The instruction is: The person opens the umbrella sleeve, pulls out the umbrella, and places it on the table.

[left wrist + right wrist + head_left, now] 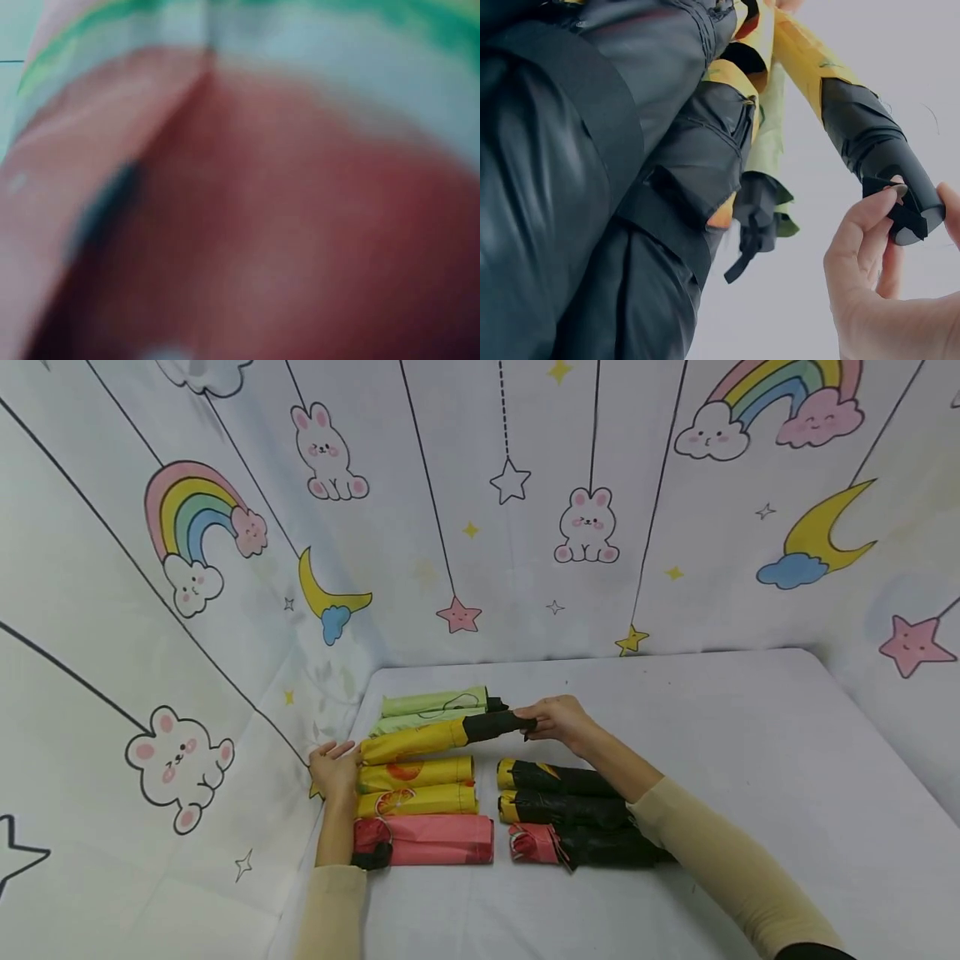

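A folding umbrella in a yellow sleeve (416, 741) slants up to the right, its black end bare of the cover. With thumb and fingers, my right hand (564, 724) pinches the black strap and handle tip (907, 214). My left hand (334, 770) is at the sleeve's far-left end; its lower fingers are hidden, and I cannot tell whether they grip it. Skin fills most of the blurred left wrist view. Just below lie two flat yellow orange-print sleeves (418, 772). Behind the raised umbrella are two light-green sleeved umbrellas (435, 703), a black strapped end showing.
Nearer me lies a pink sleeve (442, 840) with a cord at its left. To the right are black folded umbrellas (570, 807) with yellow edges, and a pink-and-black one (534, 843). A white cloth covers the table (712, 718); a printed curtain (510, 568) stands behind.
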`<action>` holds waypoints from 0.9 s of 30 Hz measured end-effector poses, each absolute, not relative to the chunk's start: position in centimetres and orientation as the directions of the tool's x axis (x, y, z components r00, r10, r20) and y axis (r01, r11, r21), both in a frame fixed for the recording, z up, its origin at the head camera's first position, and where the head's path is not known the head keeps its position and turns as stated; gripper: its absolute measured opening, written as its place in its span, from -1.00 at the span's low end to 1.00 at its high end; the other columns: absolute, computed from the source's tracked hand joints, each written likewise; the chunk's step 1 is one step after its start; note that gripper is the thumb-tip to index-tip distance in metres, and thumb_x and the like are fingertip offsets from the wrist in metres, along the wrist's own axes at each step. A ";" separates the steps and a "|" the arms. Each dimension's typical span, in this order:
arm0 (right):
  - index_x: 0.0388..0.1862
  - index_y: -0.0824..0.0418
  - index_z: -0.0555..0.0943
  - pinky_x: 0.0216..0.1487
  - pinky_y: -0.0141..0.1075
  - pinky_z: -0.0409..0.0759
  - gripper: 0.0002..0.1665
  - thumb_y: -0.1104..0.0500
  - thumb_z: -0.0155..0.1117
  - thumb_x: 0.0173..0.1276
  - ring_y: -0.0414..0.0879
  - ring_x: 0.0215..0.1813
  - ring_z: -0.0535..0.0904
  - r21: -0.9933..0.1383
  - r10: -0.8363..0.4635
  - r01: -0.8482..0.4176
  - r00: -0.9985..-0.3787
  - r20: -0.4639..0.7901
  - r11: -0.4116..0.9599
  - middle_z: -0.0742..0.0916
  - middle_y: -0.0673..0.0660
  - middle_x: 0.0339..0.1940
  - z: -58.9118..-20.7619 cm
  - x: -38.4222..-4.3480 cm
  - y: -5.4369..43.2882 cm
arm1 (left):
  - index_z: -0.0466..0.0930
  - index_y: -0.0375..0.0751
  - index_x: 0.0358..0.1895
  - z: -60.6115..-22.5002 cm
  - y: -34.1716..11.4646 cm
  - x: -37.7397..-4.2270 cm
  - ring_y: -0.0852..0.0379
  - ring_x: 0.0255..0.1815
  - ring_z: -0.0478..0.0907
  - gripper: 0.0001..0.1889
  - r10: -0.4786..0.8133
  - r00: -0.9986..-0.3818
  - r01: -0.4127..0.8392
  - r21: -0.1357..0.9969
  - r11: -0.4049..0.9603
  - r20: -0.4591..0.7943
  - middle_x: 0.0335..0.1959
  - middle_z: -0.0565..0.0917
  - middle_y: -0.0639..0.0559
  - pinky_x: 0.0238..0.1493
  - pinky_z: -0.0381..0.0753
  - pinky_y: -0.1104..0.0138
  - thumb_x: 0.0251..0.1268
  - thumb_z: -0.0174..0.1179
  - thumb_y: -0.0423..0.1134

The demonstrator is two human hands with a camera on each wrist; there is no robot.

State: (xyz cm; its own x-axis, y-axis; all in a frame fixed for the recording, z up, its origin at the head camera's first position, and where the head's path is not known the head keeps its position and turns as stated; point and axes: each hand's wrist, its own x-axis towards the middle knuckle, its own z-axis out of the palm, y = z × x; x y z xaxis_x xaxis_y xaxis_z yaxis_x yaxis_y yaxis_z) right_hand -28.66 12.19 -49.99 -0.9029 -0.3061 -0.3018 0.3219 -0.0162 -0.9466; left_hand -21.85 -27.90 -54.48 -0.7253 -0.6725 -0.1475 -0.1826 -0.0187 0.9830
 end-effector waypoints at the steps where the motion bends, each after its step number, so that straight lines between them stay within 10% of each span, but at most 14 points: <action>1: 0.09 0.44 0.67 -0.04 -0.15 0.80 -0.48 0.11 0.57 0.30 0.09 -0.14 0.83 -0.948 -0.308 0.317 -0.904 -0.296 -0.020 0.84 0.20 -0.15 -49.9 -28.6 12.3 | 0.23 -0.27 0.46 -54.5 -27.9 -21.9 -0.06 -0.02 0.74 -0.28 -0.673 -0.725 -0.183 0.983 -0.019 -0.148 0.17 0.67 -0.22 -0.25 0.75 0.40 0.27 0.34 -0.55; 27: -0.02 0.43 0.72 -0.09 -0.17 0.81 -0.58 0.12 0.54 0.32 -0.02 -0.26 0.82 -0.953 -0.297 0.301 -0.913 -0.280 -0.028 0.83 0.18 -0.26 -49.5 -28.1 14.4 | 0.28 -0.32 0.42 -54.1 -27.7 -22.0 -0.10 0.01 0.76 -0.29 -0.687 -0.715 -0.193 0.981 0.013 -0.131 0.14 0.70 -0.23 -0.19 0.76 0.36 0.21 0.35 -0.60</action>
